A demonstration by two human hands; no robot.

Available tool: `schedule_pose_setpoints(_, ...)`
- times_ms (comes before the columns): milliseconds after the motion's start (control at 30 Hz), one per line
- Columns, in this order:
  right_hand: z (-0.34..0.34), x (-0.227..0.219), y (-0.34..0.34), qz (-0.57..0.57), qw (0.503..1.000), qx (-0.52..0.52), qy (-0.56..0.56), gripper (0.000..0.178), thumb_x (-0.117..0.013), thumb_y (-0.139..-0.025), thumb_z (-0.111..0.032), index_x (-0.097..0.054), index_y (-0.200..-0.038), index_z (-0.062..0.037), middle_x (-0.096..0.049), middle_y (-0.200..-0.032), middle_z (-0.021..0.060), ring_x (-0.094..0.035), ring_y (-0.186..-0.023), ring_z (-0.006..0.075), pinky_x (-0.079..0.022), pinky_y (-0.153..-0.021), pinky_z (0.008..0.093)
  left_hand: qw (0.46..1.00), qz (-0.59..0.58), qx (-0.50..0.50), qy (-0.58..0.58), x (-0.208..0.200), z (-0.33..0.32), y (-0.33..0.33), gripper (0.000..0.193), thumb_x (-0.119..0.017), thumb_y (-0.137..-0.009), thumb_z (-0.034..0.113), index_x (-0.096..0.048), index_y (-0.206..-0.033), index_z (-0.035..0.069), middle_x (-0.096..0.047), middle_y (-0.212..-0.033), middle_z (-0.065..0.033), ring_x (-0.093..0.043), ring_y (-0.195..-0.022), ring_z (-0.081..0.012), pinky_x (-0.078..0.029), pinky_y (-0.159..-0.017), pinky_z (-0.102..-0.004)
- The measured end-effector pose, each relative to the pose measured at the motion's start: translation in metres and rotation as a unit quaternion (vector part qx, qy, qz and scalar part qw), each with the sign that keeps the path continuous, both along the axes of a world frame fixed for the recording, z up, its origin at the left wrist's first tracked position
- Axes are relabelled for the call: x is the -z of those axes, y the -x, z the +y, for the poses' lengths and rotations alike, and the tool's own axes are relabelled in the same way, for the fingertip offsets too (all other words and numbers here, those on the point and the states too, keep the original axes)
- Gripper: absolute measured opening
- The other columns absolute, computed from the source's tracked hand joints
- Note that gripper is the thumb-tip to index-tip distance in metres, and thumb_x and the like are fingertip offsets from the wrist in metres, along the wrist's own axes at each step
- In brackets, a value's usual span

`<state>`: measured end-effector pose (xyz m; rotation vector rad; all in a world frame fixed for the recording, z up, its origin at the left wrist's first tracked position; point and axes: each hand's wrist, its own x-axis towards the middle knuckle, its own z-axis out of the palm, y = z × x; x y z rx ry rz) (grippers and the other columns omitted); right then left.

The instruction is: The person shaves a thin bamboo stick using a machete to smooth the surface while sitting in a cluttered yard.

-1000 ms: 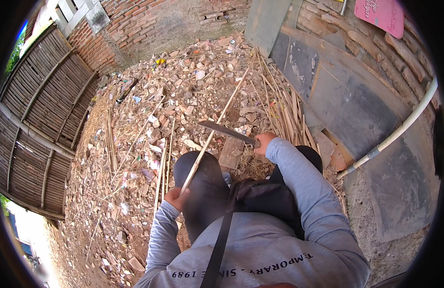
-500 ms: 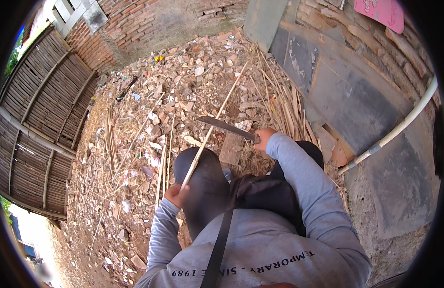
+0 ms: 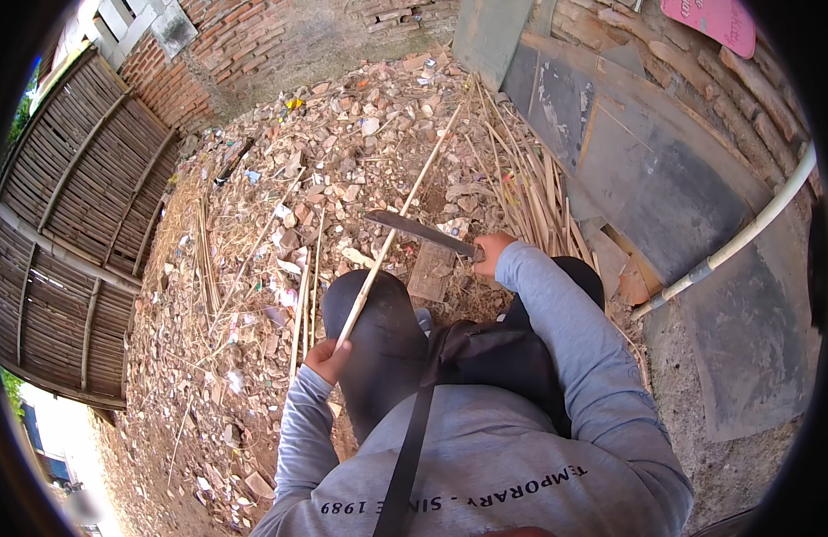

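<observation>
My left hand [image 3: 327, 360] is closed round the near end of a long, thin bamboo strip [image 3: 418, 183], which slants away over my left knee towards the far rubble. In my right hand [image 3: 495, 254] is the handle of a machete [image 3: 420, 231], its broad dark blade pointing left. The blade's front part crosses the strip beyond my knee and appears to touch it. Fingers of both hands wrap what they hold, and the machete's handle is mostly hidden in my grip.
Rubble [image 3: 253, 224] with broken brick covers the ground. More bamboo strips [image 3: 535, 192] lie to the right, others [image 3: 304, 309] by my left knee. A bamboo panel [image 3: 69, 206] stands left. Dark boards [image 3: 651, 188] and a pale pole [image 3: 736, 237] lean right. A brick wall [image 3: 280, 45] closes the back.
The machete and my right hand have shifted very slightly left and up along the strip. My left hand keeps its hold, a touch lower.
</observation>
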<state>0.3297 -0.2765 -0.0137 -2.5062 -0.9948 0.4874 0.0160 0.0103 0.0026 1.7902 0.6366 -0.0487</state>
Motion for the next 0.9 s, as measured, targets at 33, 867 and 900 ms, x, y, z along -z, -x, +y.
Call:
schedule_pose_setpoints(33, 0.0, 0.0, 0.0, 0.0, 1.0, 0.0, 0.0, 0.047, -0.07, -0.066, -0.033, -0.062, -0.103, -0.006, -0.065, -0.095, 0.0194, -0.062, -0.092, 0.0342, -0.049, -0.084, 0.0399, 1.0, 0.002, -0.005, 0.008, 0.0, 0.0, 0.0, 0.031, -0.062, -0.089, 0.032, -0.065, -0.089, 0.0, -0.062, -0.072, 0.0012, -0.053, -0.063, -0.0059, -0.042, -0.058, -0.021)
schedule_pose_setpoints(867, 0.001, 0.0, 0.001, -0.009, 1.0, -0.002, 0.0, 0.046, -0.07, -0.066, -0.035, -0.063, -0.104, -0.0082, -0.065, -0.093, 0.0192, -0.062, -0.091, 0.0347, -0.049, -0.083, 0.0408, 1.0, -0.002, -0.007, -0.026, -0.003, -0.006, 0.0, 0.032, -0.063, -0.088, 0.032, -0.063, -0.083, 0.001, -0.059, -0.067, 0.0013, -0.051, -0.058, -0.0053, -0.04, -0.052, -0.0211)
schedule_pose_setpoints(900, 0.001, 0.002, 0.0, -0.016, 1.0, -0.006, 0.005, 0.048, -0.07, -0.067, -0.038, -0.063, -0.105, -0.0087, -0.064, -0.093, 0.0193, -0.061, -0.092, 0.0352, -0.048, -0.083, 0.0409, 1.0, -0.004, -0.007, -0.027, -0.004, -0.007, -0.001, 0.032, -0.063, -0.088, 0.033, -0.063, -0.082, 0.001, -0.059, -0.066, 0.0015, -0.05, -0.058, -0.0051, -0.04, -0.052, -0.0211)
